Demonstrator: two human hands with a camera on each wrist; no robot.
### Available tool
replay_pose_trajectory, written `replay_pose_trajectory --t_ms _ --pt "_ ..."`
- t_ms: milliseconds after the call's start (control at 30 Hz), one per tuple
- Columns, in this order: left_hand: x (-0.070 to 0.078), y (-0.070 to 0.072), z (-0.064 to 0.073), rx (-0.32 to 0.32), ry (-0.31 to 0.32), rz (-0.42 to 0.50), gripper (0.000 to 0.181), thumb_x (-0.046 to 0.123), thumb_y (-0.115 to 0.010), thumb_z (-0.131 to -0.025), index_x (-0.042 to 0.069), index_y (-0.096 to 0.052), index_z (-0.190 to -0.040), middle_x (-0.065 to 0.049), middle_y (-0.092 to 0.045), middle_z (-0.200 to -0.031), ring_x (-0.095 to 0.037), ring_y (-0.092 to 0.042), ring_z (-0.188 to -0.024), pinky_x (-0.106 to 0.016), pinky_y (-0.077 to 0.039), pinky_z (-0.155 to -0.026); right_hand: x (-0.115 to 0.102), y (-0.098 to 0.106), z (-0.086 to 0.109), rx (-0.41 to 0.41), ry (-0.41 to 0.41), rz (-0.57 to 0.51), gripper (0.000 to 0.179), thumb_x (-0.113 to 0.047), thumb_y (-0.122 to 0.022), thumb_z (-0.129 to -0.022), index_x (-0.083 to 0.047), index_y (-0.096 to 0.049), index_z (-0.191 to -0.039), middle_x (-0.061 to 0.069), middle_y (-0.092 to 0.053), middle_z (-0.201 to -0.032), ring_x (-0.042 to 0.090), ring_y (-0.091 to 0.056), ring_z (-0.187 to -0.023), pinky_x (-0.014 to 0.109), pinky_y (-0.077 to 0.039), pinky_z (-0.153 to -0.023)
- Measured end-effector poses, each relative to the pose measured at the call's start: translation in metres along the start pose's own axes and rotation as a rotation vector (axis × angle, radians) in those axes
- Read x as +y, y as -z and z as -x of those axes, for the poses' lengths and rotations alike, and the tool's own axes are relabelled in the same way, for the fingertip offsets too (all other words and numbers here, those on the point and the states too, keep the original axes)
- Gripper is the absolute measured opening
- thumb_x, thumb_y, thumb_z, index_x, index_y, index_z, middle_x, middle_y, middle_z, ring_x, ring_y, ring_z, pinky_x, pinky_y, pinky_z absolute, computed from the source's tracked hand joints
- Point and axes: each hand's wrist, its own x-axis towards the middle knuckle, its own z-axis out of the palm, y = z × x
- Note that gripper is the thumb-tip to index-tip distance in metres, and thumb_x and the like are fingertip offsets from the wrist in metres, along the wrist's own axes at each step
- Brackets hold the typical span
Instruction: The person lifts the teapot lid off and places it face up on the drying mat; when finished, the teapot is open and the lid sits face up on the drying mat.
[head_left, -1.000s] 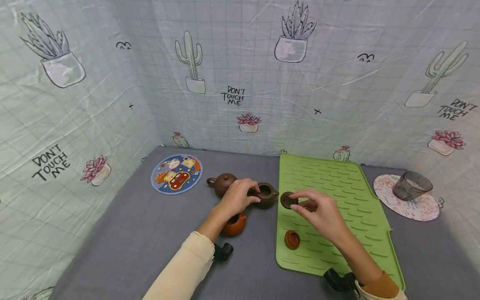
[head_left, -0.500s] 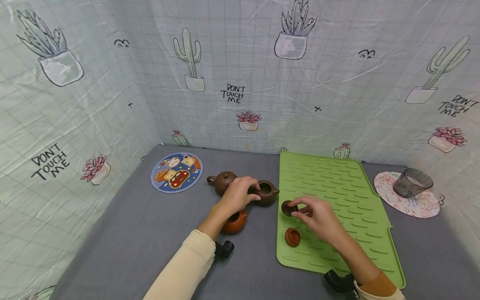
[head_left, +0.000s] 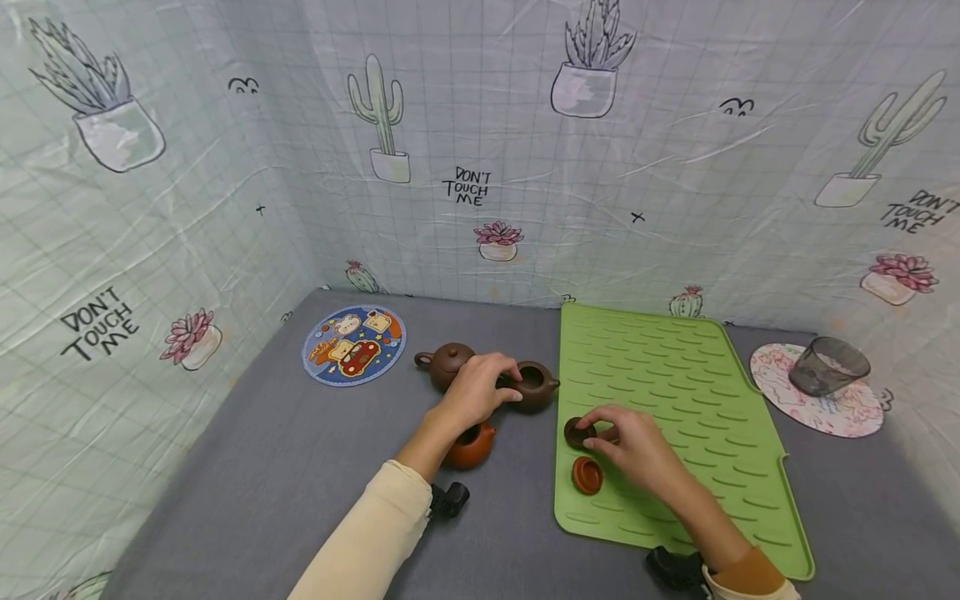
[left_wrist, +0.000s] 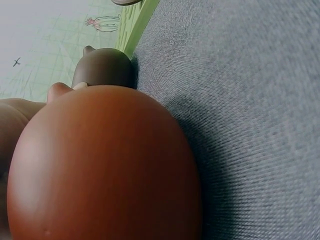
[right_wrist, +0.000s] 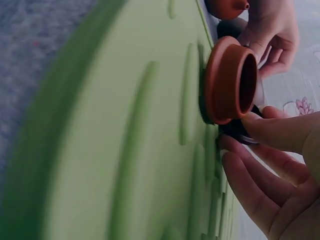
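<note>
My left hand [head_left: 480,392] grips the handle side of a small dark brown teapot [head_left: 536,398] whose top is uncovered; its handle is hidden by the fingers. Over the green mat's left edge, my right hand [head_left: 633,442] pinches a dark brown teapot lid [head_left: 576,433], underside up. Just nearer on the mat lies an orange-brown lid [head_left: 587,476], also upturned; in the right wrist view this orange lid [right_wrist: 227,82] partly covers the dark one. An uncovered orange-brown teapot [head_left: 471,452] stands beneath my left forearm and fills much of the left wrist view.
A dark teapot with its lid on [head_left: 447,362] stands just left of my left hand. Farther left lies a round blue coaster [head_left: 318,350]. The ridged green mat [head_left: 675,367] covers the right side. A grey translucent cup [head_left: 825,368] stands on a pink patterned coaster [head_left: 862,421].
My right hand has brought the dark lid toward me, down to the mat just beyond the orange lid. My left hand has stayed on the dark teapot.
</note>
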Motion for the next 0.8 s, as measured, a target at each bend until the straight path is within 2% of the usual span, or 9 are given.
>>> replay_pose_trajectory --t_ms 200,567,800 --pt "0.001 0.0 0.001 0.004 -0.005 -0.001 0.019 0.022 -0.081 -0.087 0.016 -0.074 -0.104 -0.004 -0.073 -0.115 -0.023 -0.069 -0.107 -0.039 -0.058 -0.091 0.002 -0.004 0.002 0.022 -0.035 0.002 0.022 -0.007 -0.08 -0.086 -0.017 -0.073 -0.104 0.007 -0.077 -0.111 0.018 -0.079 -0.084 0.024 -0.061 -0.069" --pt "-0.001 -0.001 -0.001 -0.005 0.002 0.016 0.018 0.021 -0.081 -0.087 0.015 -0.074 -0.103 -0.004 -0.072 -0.114 -0.023 -0.069 -0.108 -0.039 -0.058 -0.092 -0.005 -0.003 -0.004 0.05 -0.066 0.063 0.02 -0.01 -0.081 -0.085 -0.016 -0.074 -0.103 0.005 -0.078 -0.108 0.014 -0.077 -0.079 0.028 -0.059 -0.068" --pt "0.0 0.0 -0.001 -0.01 0.013 0.01 0.019 0.022 -0.081 -0.087 0.016 -0.074 -0.104 -0.004 -0.072 -0.116 -0.024 -0.069 -0.109 -0.039 -0.058 -0.092 -0.008 -0.001 -0.008 0.037 -0.098 0.084 0.019 -0.01 -0.082 -0.085 -0.015 -0.076 -0.102 0.006 -0.079 -0.106 0.018 -0.078 -0.081 0.031 -0.06 -0.068"
